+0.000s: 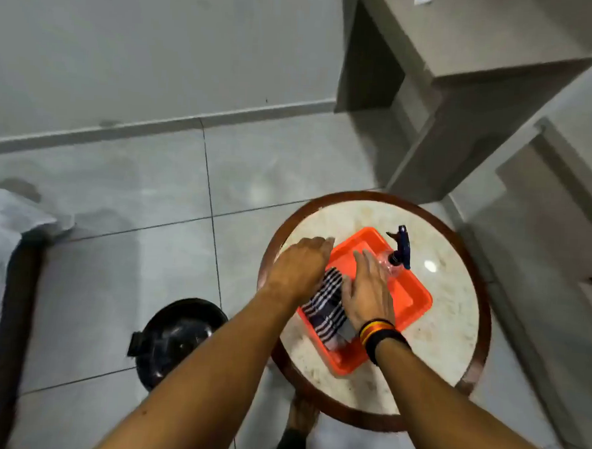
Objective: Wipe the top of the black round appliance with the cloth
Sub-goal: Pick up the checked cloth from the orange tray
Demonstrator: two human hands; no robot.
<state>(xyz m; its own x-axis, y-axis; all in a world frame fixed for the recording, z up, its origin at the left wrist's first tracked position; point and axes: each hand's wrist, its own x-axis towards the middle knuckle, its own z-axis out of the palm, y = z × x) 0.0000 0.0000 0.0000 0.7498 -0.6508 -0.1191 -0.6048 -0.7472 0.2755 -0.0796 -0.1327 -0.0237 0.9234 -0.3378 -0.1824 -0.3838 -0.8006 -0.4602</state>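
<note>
A striped dark-and-white cloth [328, 306] lies in an orange tray [410, 299] on a round marble-topped table [450, 335]. My right hand [368, 290] rests flat on the cloth with fingers spread. My left hand [299, 267] hovers over the tray's left edge, palm down, with its fingers together and nothing visibly in it. The black round appliance [175, 338] stands on the floor to the left of the table, partly hidden by my left forearm.
A clear spray bottle with a dark blue trigger [401, 250] lies in the tray's far corner. Grey steps [466, 96] rise at the back right. A white covered piece of furniture with a dark edge [4, 260] stands at the left. The floor is grey tile.
</note>
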